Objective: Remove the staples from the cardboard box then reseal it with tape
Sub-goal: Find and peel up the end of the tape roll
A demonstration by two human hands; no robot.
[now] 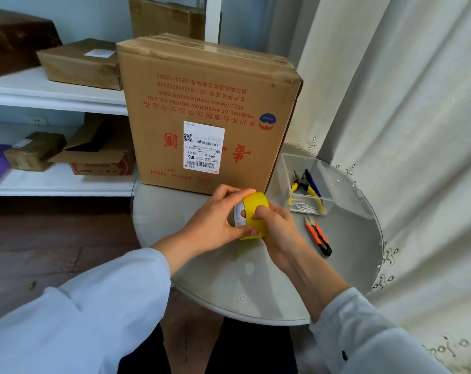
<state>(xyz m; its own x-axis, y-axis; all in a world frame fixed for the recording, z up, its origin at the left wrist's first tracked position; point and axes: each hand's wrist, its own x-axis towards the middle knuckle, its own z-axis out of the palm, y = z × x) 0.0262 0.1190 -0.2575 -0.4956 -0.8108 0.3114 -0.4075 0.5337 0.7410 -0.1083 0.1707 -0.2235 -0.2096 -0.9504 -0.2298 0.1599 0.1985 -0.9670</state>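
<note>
We hold the yellow tape roll point(252, 215) in both hands, just above the round glass desk point(229, 279) and in front of the cardboard box point(202, 103). Our left hand point(215, 220) cups the roll from the left, fingers point(237, 194) curled over its top edge and the thumb pressed under its lower rim. Our right hand point(279, 228) wraps the roll from the right and below, its fingers clenched against the yellow outer band. Both forearms reach in from the bottom of the view in pale sleeves, wrists bent slightly inward toward each other.

The box stands upright at the far side of the desk, its red print and white shipping label point(203, 147) upside down to us, its top flaps lying shut.

To the right of the box sits a clear plastic tray point(326, 182). In it lie pliers point(306, 188) with yellow and blue handles, and some thin pale sticks along the near wall; what these are we cannot tell. Just outside the tray, on the desk, lie small orange-handled snips point(318, 236).

On the white shelves point(53, 95) to the left rest several other cardboard parcels.
</note>
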